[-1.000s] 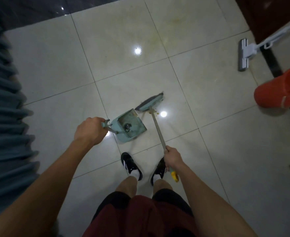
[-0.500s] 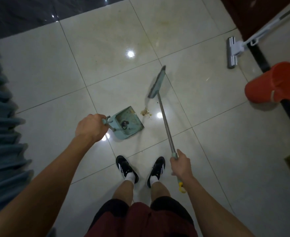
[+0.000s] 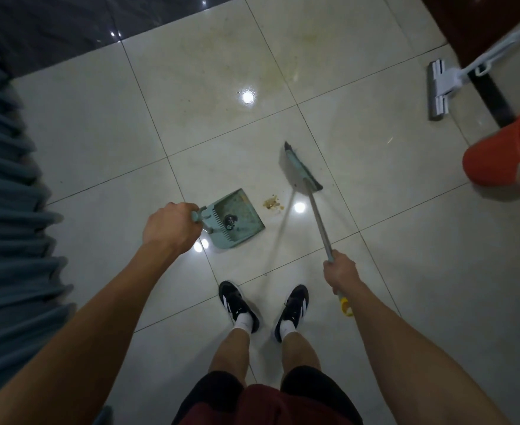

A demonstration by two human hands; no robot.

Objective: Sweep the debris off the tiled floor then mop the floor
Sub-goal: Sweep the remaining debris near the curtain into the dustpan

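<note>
The person is still on the sweeping step, left hand [image 3: 169, 228] clamped on the teal plastic dustpan [image 3: 237, 219], right hand [image 3: 341, 271] gripping the long-handled teal broom [image 3: 301, 171], whose head, at two o'clock from the small brown debris pile [image 3: 272, 204], looks due to drag it toward nine o'clock into the pan.

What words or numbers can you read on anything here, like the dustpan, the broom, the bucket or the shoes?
None can be read.
Dustpan: no text shows; a dark lump lies in it.
Broom: no label shows.
Orange bucket: a pale patch near the rim, too blurred to tell.
Shoes: white stripes only, no letters.
Mop: plain white, no writing visible.
</note>
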